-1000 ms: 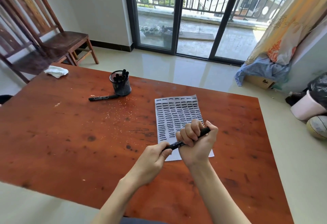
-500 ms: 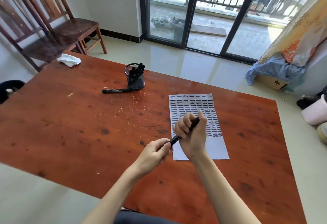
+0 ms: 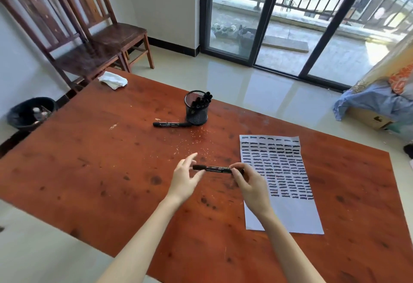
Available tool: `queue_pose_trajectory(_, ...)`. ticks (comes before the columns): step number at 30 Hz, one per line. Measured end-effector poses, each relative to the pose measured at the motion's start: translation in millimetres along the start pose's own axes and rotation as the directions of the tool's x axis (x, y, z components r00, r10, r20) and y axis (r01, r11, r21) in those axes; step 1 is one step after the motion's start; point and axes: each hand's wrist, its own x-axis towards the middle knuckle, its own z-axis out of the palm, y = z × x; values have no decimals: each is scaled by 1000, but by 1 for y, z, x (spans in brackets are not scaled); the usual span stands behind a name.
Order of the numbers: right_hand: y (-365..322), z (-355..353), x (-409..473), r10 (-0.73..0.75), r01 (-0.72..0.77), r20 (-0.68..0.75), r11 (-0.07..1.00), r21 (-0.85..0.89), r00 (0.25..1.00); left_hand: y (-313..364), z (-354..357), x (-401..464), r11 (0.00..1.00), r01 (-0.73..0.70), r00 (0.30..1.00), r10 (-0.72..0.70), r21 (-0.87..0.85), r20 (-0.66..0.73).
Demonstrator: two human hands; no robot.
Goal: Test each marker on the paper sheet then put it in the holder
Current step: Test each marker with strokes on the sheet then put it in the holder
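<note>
The right hand (image 3: 250, 184) pinches a black marker (image 3: 214, 168) level above the desk (image 3: 89, 171); the left hand (image 3: 185, 177), which gripped it a moment ago, now spreads at its other end. Likely capped, it goes next to the mesh holder (image 3: 196, 109). The barrel print is unreadable.

Both forearms reaching toward twelve o'clock; left hand (image 3: 183, 177) fingers spread loosely, right hand (image 3: 250, 184) fingertips pinching.
</note>
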Motion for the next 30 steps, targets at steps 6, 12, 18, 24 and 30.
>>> queue_pose_trajectory(6, -56, 0, 91, -264, 243, -195, 962, -124, 945, -44, -1, 34, 901, 16, 1000, -20, 433, 5)
queue_pose_trajectory(12, -114, 13, 183, -427, 335, -165, 853, -400, 889, -79, -9, 54, 740, -31, 999, 10, 672, 36)
queue_pose_trajectory(18, -118, 51, 233, -397, 317, -3, 738, -596, 918, -101, -12, 54, 712, -45, 998, 0, 701, 64)
queue_pose_trajectory(24, -101, 79, 257, -283, 256, 76, 681, -686, 956, -106, -11, 57, 731, -62, 998, 55, 680, 31)
queue_pose_trajectory(30, -83, 83, 263, -93, 205, 195, 679, -705, 976, -108, -9, 59, 741, -60, 997, 75, 668, 7)
